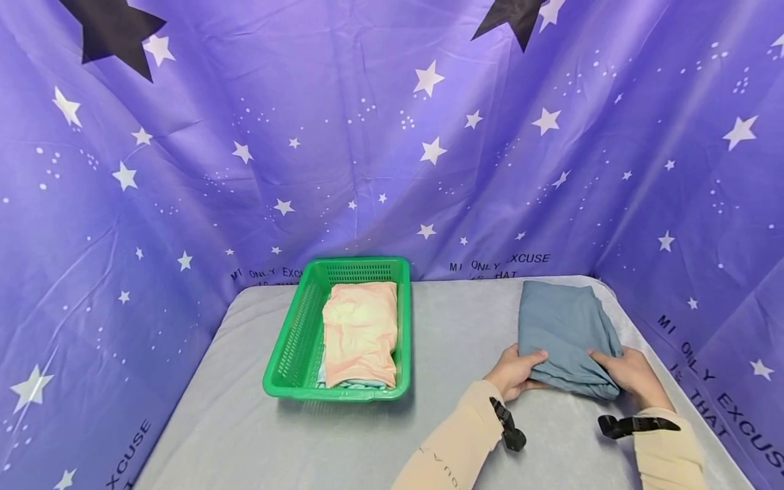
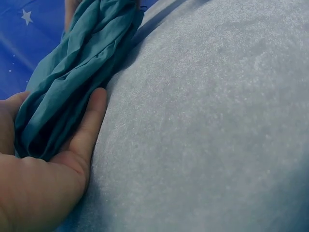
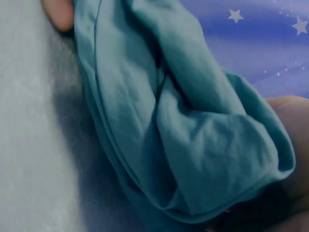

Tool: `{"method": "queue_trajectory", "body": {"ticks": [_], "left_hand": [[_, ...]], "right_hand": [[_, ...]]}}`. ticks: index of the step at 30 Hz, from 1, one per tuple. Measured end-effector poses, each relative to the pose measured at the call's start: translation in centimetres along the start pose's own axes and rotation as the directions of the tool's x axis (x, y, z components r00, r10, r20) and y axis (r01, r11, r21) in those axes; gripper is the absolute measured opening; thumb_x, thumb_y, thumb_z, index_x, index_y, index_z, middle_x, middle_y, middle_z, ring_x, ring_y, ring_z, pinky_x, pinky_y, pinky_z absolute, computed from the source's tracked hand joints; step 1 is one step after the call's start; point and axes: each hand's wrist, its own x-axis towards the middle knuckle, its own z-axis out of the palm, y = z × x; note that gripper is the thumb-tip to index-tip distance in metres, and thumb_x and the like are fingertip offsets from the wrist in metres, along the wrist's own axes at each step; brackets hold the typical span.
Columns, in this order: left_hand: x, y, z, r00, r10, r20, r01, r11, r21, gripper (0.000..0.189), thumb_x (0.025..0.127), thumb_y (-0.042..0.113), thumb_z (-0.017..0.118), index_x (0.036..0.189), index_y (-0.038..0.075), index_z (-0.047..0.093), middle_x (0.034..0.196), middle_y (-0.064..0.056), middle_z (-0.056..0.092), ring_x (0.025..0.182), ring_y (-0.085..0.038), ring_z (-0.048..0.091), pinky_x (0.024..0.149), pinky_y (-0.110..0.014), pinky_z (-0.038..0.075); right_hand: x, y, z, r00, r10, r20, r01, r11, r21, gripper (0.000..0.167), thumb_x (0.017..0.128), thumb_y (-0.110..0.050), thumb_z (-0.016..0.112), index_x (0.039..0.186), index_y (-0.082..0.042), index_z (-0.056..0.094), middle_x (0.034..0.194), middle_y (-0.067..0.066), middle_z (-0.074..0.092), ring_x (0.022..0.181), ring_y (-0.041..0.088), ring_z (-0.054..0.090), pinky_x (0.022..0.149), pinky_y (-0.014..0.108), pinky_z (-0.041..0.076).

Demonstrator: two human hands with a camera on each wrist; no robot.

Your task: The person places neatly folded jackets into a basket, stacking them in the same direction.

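Blue-gray folded cloth (image 1: 566, 333): right side of the frame, lower half, on the gray table cover (image 1: 245, 435), between two hands. Left to right: green basket (image 1: 333, 393) sits left of center, long sides running up and down the frame, perforated walls. In it, toward the right wall, lies a folded peach cloth (image 1: 360, 330), long axis also near vertical in the frame; a pale teal fabric (image 1: 358, 384) peeks from under its near edge (mostly hidden).

Blue-gray cloth's long axis runs from upper left to lower right, only slightly off vertical; flat smooth end away from the person, layered folds at the near end, sagging loops visible in both wrist views.

Left hand (image 1: 513, 371) comes in from lower center, clamped on the near left corner, thumb on top, fingers underneath (left wrist view shows one finger stretched along the underside). Right hand (image 1: 635, 376) reaches up from the lower right, clamped on the near right edge, thumb on top; its other fingers are mostly hidden. Beige sleeves (image 1: 456, 439), black wrist straps (image 1: 507, 425) on both arms.
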Motion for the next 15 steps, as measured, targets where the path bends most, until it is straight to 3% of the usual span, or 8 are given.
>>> {"method": "queue_trajectory", "body": {"ticks": [7,15], "left_hand": [[0.0,-0.1,-0.2,0.999,0.029,0.017,-0.029,1.000,-0.004,0.038,0.097,0.008,0.068,0.132,0.019,0.057,0.102,-0.011,0.071,0.104,-0.038,0.072,0.085,-0.061,0.059],[-0.1,-0.4,-0.3,0.999,0.042,0.006,-0.042,0.999,-0.016,0.045,0.096,0.005,0.068,0.136,0.022,0.057,0.106,-0.011,0.070,0.103,-0.037,0.072,0.083,-0.062,0.059]], "right_hand": [[-0.7,-0.6,0.6,0.997,-0.072,-0.014,0.073,0.995,0.067,0.089,0.105,-0.050,0.044,0.152,0.021,0.017,0.151,0.049,0.023,0.134,0.062,0.035,0.107,0.065,0.041],[-1.2,-0.4,1.8,0.986,-0.123,-0.116,0.136,0.984,0.113,0.072,0.107,-0.036,0.048,0.149,0.019,0.027,0.148,0.047,0.032,0.132,0.058,0.039,0.107,0.064,0.038]]}}
